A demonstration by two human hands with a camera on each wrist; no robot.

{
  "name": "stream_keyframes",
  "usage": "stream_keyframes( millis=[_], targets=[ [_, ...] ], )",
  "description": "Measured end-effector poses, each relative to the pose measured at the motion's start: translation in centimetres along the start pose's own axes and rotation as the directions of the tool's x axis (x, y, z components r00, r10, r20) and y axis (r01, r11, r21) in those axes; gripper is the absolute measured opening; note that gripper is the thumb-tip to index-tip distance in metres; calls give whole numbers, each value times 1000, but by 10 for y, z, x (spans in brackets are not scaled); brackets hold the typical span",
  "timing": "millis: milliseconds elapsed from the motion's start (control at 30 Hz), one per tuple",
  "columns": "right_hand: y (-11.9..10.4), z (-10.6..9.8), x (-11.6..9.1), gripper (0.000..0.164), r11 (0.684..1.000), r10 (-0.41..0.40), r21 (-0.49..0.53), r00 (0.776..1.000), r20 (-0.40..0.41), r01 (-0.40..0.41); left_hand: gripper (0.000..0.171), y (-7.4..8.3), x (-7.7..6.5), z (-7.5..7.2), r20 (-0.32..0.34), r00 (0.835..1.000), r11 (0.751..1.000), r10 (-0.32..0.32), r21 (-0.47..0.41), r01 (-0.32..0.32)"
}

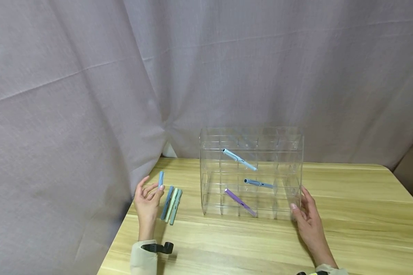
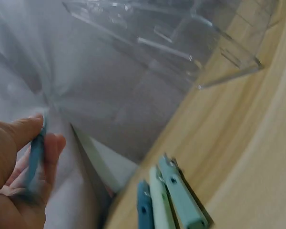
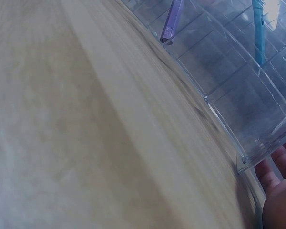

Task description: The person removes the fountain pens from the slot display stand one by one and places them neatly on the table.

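Note:
My left hand (image 1: 147, 204) pinches a blue pen (image 1: 161, 178) between thumb and fingers, left of a clear acrylic rack (image 1: 203, 168). In the left wrist view this pen (image 2: 34, 160) stands nearly upright in the fingers. Beside the hand, a dark blue pen (image 1: 166, 203), a pale green pen (image 1: 172, 205) and a grey-green pen (image 1: 176, 208) lie side by side on the table. At the rack's lower right edge my right hand (image 1: 311, 227) grips its side wall, thumb at the front. A light blue pen (image 1: 239, 159), a grey-blue pen (image 1: 259, 183) and a purple pen (image 1: 240, 201) sit slanted in the rack.
The rack stands on a wooden table (image 1: 351, 214), near its back edge. Behind it hangs a grey curtain (image 1: 247, 68), which also runs down along the table's left edge. A black strap (image 1: 155, 248) is around the left sleeve.

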State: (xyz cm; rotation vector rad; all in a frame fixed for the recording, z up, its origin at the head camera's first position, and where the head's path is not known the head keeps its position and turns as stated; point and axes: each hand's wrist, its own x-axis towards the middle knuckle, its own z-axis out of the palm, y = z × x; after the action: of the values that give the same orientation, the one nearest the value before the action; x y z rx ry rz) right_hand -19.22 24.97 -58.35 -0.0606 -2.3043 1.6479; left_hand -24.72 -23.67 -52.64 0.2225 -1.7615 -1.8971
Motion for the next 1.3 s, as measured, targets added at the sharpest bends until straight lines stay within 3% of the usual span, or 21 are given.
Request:
stream_keyframes(
  millis=[200,400,600,900,1100,1300],
  targets=[
    [1,0,0,70,1000,-3,8,1000,2,3,44,-23,5,-10,-55,998,996,-41,77,45],
    [1,-1,-1,72,1000,-4,13,1000,3,4,41,-49,9,-12,-97,994,975,-57,208,76],
    [3,-1,0,73,999,-6,35,1000,2,6,42,-65,15,-7,-104,992,946,-72,307,101],
    [5,0,-1,74,999,-30,43,999,15,29,42,-70,17,-3,-133,990,871,-44,480,103],
    [3,0,-1,73,998,-49,39,999,2,49,42,-69,17,-2,-122,991,848,-54,519,110],
    [3,0,0,73,997,-58,46,998,2,58,38,-68,17,-3,-120,993,835,-21,544,84]
  ],
)
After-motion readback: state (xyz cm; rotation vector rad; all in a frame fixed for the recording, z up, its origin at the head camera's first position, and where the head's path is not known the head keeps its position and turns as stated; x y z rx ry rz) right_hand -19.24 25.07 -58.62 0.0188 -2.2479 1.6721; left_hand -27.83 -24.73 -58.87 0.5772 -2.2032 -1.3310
